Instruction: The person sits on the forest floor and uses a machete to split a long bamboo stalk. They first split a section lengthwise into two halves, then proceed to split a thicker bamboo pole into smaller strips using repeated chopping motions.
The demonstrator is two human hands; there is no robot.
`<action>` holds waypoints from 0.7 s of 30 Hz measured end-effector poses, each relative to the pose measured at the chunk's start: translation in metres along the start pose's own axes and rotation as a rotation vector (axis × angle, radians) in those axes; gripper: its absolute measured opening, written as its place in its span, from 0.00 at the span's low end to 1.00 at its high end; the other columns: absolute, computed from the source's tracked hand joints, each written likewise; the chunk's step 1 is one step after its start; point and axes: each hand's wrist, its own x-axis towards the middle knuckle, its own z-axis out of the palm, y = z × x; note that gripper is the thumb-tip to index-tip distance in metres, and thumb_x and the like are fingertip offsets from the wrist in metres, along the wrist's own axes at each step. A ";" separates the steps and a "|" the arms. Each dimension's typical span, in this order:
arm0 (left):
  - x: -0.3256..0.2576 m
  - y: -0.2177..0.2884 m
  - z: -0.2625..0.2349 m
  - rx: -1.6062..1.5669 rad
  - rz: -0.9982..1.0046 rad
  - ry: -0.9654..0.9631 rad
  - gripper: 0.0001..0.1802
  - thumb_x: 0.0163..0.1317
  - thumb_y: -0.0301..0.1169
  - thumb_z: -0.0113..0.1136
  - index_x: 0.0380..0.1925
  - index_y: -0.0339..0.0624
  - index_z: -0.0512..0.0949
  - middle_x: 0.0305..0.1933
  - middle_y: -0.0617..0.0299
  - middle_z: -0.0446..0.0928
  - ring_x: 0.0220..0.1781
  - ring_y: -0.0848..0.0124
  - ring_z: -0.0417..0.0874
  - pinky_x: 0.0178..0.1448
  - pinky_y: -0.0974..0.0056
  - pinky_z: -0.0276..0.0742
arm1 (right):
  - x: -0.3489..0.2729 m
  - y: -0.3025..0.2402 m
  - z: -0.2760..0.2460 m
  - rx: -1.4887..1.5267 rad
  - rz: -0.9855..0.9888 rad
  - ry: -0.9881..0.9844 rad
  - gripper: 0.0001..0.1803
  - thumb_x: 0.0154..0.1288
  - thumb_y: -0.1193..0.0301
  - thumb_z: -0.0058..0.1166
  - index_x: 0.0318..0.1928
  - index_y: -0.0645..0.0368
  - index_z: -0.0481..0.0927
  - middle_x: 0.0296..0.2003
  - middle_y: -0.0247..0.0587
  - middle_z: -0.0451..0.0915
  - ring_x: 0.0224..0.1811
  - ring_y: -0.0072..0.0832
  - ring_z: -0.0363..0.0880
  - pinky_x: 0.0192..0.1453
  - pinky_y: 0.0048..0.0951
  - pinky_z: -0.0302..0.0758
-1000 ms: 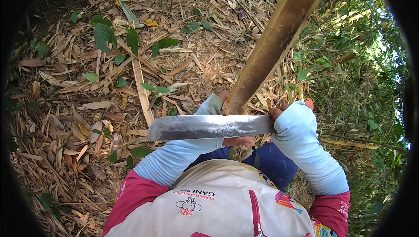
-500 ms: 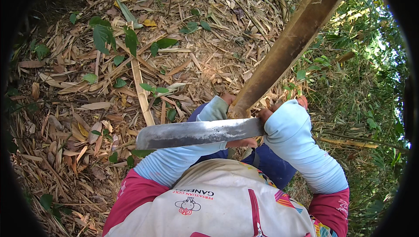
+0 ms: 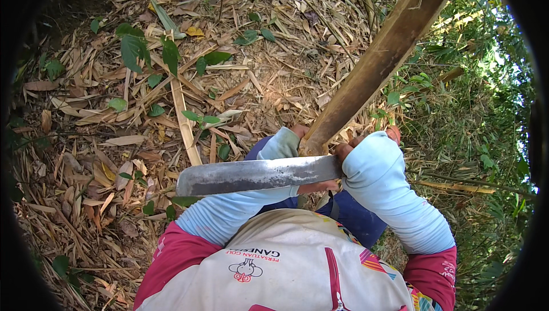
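Note:
A machete (image 3: pixel 257 176) with a broad, worn steel blade lies across the view in front of my body, its blunt end to the left. My right hand (image 3: pixel 345 148) is closed round its handle, which the fingers and sleeve mostly hide. Behind the blade, a long brown wooden pole (image 3: pixel 374 70) slants from the upper right down to its pale, cut lower end. My left hand (image 3: pixel 298 131) is closed at that lower end. The blade covers the middle of this hand, and a few fingers show below the blade.
Dry leaves and pale shavings (image 3: pixel 246 82) cover the ground, with small green plants (image 3: pixel 134 48) among them. A thin pale strip of wood (image 3: pixel 184 119) lies left of my hands. Dense green growth (image 3: pixel 474 133) stands on the right.
My right hand and the machete have shifted slightly to the left. The pole and my left hand have hardly moved.

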 end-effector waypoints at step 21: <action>-0.002 -0.002 -0.007 0.065 0.192 0.008 0.41 0.59 0.52 0.58 0.66 0.38 0.64 0.59 0.47 0.75 0.62 0.55 0.77 0.64 0.50 0.76 | 0.004 0.015 -0.004 0.094 0.063 -0.037 0.11 0.45 0.65 0.66 0.31 0.51 0.83 0.23 0.40 0.79 0.32 0.45 0.81 0.44 0.51 0.73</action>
